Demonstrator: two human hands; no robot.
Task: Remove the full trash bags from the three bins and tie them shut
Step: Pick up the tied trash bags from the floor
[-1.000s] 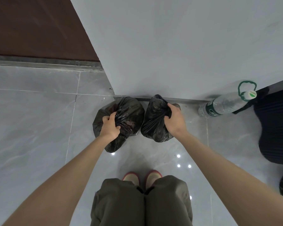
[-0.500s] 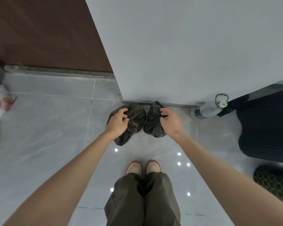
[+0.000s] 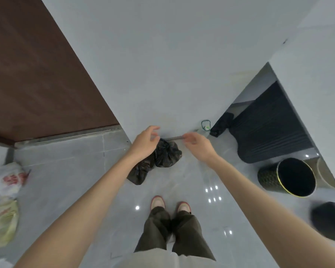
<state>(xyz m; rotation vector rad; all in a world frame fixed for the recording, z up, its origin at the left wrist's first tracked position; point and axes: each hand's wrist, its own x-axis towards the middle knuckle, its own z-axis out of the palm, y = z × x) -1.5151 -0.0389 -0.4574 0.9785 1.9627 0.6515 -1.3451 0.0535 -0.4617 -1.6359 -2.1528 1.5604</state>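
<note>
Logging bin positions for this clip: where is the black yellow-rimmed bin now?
Head view, right side: the black bin sits on the floor next to the dark ribbed case, well right of the two black trash bags.

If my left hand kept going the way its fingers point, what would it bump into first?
Most likely the pale grey wall ahead. The left hand hovers open above the two black plastic trash bags, not aimed at them. Depth is unclear.

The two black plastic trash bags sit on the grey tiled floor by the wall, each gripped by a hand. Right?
No: the head view shows the left hand and right hand hovering over the two black plastic trash bags, gripping nothing. The rest holds.
</note>
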